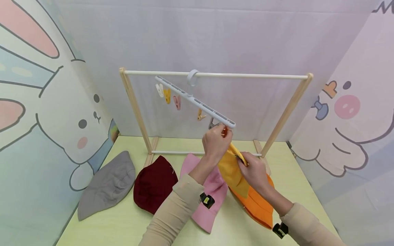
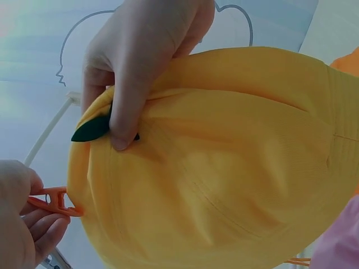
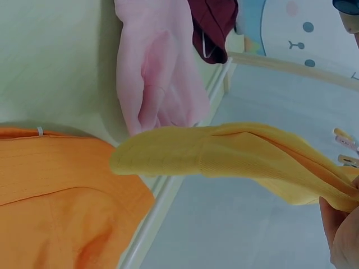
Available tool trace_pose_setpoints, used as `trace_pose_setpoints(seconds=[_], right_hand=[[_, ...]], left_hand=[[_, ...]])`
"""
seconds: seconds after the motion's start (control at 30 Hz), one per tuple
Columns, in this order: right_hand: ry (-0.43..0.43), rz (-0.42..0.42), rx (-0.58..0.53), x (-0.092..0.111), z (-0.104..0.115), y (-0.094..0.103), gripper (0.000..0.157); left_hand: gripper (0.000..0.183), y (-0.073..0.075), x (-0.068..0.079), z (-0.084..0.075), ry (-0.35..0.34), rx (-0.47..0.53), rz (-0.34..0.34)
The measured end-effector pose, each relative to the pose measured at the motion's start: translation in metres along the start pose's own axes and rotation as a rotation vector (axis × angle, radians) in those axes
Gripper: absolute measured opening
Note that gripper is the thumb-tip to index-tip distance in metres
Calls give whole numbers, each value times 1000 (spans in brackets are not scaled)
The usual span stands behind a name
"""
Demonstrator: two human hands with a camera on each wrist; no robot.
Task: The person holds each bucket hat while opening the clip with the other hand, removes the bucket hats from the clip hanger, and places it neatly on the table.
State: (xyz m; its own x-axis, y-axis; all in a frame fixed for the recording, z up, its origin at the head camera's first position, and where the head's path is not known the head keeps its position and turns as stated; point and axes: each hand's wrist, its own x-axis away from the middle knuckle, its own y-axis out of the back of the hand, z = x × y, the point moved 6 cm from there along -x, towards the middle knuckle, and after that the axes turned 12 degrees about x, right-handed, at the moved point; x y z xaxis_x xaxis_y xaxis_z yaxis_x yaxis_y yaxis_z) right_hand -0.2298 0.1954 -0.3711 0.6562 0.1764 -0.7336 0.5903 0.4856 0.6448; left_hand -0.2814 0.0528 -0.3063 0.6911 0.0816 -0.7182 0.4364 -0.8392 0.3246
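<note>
My left hand (image 1: 215, 143) pinches an orange clothespin (image 2: 55, 200) at the near end of a pale grey clip hanger (image 1: 197, 100). In the left wrist view, the clothespin's tip meets the edge of a yellow bucket hat (image 2: 224, 168); whether it grips the fabric I cannot tell. My right hand (image 1: 253, 171) holds the folded hat, thumb beside a green leaf trim (image 2: 92, 129). Its brim hangs down in the right wrist view. An orange bucket hat (image 1: 257, 206) lies on the table below, partly hidden by my right arm.
The hanger hooks over the white rail (image 1: 252, 75) of a wooden-sided rack (image 1: 290, 109). White, yellow (image 1: 167, 96), pink and beige clothespins hang along it, beside a grey one. Pink (image 1: 204, 218), dark red (image 1: 155, 186) and grey hats (image 1: 107, 186) lie on the pale table (image 1: 297, 184).
</note>
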Motion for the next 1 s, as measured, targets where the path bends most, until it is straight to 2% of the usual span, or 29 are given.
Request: trace_pose_setpoints(seconds=[0.4, 0.6, 1.0], right_hand=[[-34, 26, 3, 4, -6, -2, 15], [-22, -14, 18, 3, -11, 3, 16], [-57, 15, 46, 0, -23, 10, 14]], left_hand=[[17, -1, -2, -2, -6, 5, -1], [15, 0, -1, -3, -2, -1, -4], [18, -2, 0, -8, 6, -2, 20]])
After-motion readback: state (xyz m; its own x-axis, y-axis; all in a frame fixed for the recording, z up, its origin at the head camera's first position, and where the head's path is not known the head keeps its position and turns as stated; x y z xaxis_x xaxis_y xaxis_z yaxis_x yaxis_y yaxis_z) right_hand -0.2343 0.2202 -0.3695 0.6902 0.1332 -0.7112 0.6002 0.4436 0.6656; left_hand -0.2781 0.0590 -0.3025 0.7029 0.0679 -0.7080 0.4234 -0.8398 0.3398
